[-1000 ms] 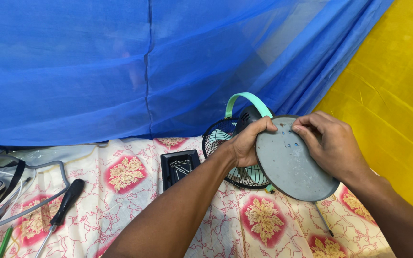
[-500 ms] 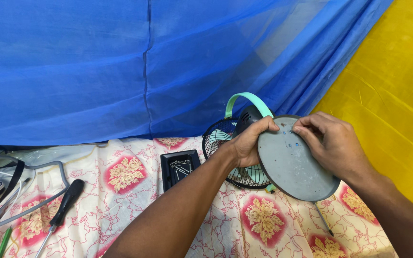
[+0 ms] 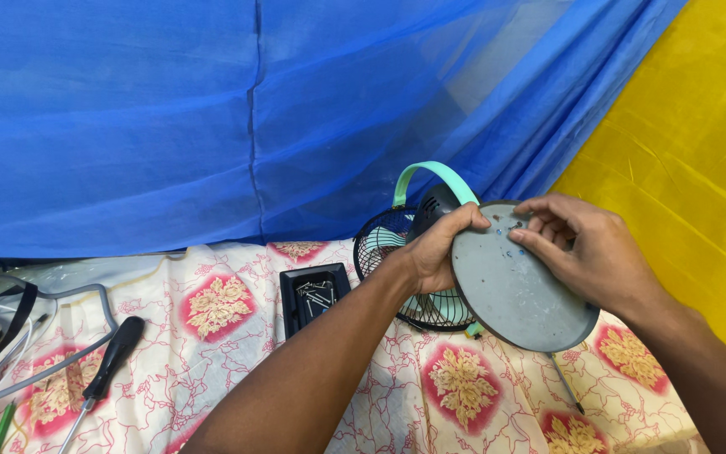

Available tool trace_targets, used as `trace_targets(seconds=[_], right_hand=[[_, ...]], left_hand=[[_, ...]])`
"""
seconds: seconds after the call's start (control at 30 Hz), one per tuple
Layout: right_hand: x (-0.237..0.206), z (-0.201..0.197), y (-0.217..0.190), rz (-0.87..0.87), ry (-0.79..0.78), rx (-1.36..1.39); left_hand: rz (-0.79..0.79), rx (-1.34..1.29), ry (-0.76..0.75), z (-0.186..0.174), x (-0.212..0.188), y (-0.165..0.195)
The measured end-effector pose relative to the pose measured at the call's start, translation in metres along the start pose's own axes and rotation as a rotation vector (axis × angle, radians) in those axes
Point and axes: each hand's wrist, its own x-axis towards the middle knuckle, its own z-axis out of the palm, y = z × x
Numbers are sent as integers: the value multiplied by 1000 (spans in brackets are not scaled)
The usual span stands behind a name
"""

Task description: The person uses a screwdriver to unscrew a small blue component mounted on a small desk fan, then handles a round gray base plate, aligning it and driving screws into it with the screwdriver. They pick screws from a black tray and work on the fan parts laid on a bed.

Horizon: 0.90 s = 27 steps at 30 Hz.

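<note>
A small table fan [image 3: 397,252] with a black wire grille and a mint green handle is tipped over, its round grey base underside [image 3: 518,286] turned toward me. My left hand [image 3: 439,248] grips the base's left rim, thumb over the edge. My right hand [image 3: 586,252] rests on the upper right of the base, with its fingertips pressed at small marks near the top rim. The motor housing is partly hidden behind the base.
A black tray [image 3: 313,294] with several screws lies left of the fan on a floral cloth [image 3: 212,311]. A black-handled screwdriver [image 3: 102,370] lies at the left beside cables. A thin metal rod [image 3: 566,385] lies under the base. Blue netting and yellow cloth hang behind.
The fingers of my right hand have shifted slightly along the base's top rim. The fan and my left hand stay where they were.
</note>
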Motion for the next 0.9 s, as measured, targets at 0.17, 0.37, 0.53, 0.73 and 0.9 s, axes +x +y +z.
trace_targets(seconds=[0.17,0.37,0.53,0.73,0.9], right_hand=[[0,-1,-2,-41,0,-22],[9,3,-8,42,-43,-79],[13,4,-8,-15,-76,-181],[12,-2,10,385,-164,-145],[0,-5,49,360,244,61]], left_hand=[[-15,22,20,2,0,1],[7,1,5,1,3,0],[6,9,4,0,5,-1],[4,3,-20,1,6,-2],[23,-9,48,-1,5,-3]])
